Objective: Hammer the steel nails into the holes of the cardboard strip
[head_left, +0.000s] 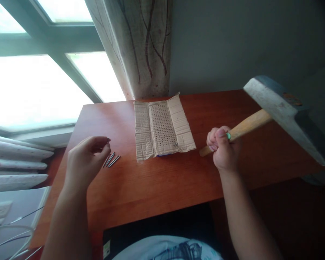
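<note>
My right hand point(225, 148) is wrapped round the wooden handle of a hammer point(250, 124), which is raised above the right side of the table. Its large grey metal head points up and to the right. On the left, my left hand point(88, 159) is closed in a pinch on a nail point(108, 139), with only a small dark end showing at the fingertips. Several loose steel nails point(113, 160) lie on the tabletop just beside that hand. Between my hands lies an unfolded piece of cardboard point(144, 130), its middle panel covered in rows of small holes.
The reddish-brown wooden table point(151, 191) stands against a grey wall point(232, 47). A patterned curtain point(151, 47) hangs at its back edge, with a window point(38, 90) to the left. Cables point(16, 231) and a wall socket point(0, 211) are at the lower left.
</note>
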### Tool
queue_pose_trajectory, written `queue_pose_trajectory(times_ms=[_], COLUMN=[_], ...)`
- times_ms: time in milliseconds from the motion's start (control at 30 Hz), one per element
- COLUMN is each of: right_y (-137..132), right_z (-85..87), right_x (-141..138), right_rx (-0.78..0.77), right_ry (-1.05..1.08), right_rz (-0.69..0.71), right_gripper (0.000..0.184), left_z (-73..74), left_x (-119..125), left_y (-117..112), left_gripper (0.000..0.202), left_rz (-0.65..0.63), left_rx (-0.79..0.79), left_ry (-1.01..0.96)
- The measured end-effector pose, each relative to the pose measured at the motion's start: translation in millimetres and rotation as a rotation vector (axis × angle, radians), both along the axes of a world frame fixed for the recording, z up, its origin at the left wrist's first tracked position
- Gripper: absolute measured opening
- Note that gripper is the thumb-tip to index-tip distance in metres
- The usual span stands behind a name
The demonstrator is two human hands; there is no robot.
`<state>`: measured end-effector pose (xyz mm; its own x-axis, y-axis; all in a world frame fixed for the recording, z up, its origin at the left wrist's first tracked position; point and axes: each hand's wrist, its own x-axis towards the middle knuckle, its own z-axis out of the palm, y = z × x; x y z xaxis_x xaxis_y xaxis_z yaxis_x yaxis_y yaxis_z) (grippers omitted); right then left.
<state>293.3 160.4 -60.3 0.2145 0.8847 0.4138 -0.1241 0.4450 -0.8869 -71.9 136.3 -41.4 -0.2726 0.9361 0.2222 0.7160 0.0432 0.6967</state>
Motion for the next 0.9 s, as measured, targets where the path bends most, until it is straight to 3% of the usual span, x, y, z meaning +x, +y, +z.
queue_pose_trajectory(times_ms=[67,167,267,367,600,900], right_y=[0,1,0,-1,-2,-3], right_z=[0.5,1.5,1.6,0.5,-1.1,-0.7], right_x=[0,0,-1,-1,-1,-1], right_rx=[0.005,0.013,0.017,0.007,-0.019,-0.051], right_ry=[0.004,0.008,0.006,-0.001,-0.025,-0.052], right_rz=[-0.001,0.005,0.012,0.004,-0.012,-0.032], right_gripper=[0.049,0.049,0.049,0.048,0.049,0.051], left_z=[10.2,21.7,24.9,21.2,8.5,7.9], left_x=[25,69,108,132,145,145], left_y=[-5,-11,-12,-7,1,0], left_gripper=[0.019,0.015,0.009,0.005,0.006,0.006], left_rz=[-0.028,-0.21,-0.361,-0.384,-0.341,-0.322], left_rx=[0.047,0.109,0.152,0.19,0.143,0.147], left_ry=[-0.284,-0.45,-0.337,-0.191,-0.122,-0.105])
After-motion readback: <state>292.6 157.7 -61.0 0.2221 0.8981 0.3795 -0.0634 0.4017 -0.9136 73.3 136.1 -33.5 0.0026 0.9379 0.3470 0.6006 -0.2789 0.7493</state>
